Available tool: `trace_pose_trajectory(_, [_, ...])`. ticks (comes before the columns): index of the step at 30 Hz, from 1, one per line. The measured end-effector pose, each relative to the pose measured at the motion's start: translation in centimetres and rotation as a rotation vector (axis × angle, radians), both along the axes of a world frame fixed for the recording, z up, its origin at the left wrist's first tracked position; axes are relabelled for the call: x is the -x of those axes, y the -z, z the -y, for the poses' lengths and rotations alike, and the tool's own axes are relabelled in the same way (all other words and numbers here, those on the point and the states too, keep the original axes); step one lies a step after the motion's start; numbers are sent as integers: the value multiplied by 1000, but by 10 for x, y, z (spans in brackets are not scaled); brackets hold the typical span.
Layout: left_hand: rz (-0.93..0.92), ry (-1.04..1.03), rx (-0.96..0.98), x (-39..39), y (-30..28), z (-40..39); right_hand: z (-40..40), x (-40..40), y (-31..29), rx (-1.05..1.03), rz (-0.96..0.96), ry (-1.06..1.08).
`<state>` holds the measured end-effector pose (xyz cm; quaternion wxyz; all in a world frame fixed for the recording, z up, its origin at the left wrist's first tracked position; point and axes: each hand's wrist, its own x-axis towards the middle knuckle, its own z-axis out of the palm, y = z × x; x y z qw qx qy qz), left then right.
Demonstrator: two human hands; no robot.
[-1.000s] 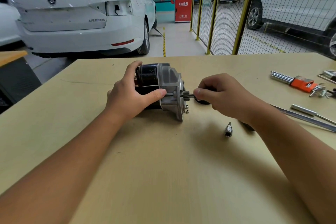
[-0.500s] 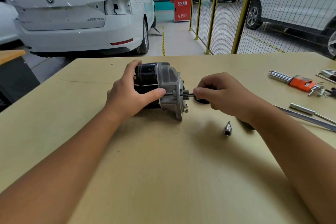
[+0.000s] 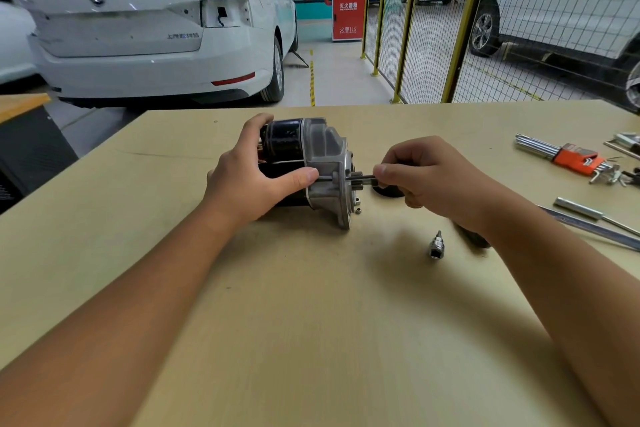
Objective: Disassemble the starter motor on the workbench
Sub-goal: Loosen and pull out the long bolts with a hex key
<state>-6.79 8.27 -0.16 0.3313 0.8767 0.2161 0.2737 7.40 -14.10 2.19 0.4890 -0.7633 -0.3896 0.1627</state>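
The bench [image 3: 311, 340] carries the starter motor [image 3: 311, 166], lying on its side near the far middle. The left hand [image 3: 249, 184] wraps the black body, thumb against the grey housing. The right hand [image 3: 426, 180] has its grip clenched on a thin tool shaft [image 3: 365, 178] at the motor's flange. A small socket bit [image 3: 437, 246] lies nearby.

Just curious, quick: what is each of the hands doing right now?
Left hand: grips the starter motor, steadying it on the workbench.
Right hand: pinches a thin dark rod at the motor's flange end.
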Motion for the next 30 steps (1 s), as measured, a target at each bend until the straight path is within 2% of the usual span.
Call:
trace_pose_trajectory(19, [3, 11, -15, -1, 2, -4, 3, 2, -3, 0, 30, -28])
trace_pose_trajectory(24, [17, 10, -11, -2, 4, -5, 3, -1, 4, 7, 13, -136])
trace_pose_trajectory(26, [21, 16, -13, -2, 4, -6, 2, -3, 8, 10, 53, -167])
trace_pose_trajectory(30, [23, 19, -16, -2, 4, -6, 0, -7, 7, 27, 266, -154])
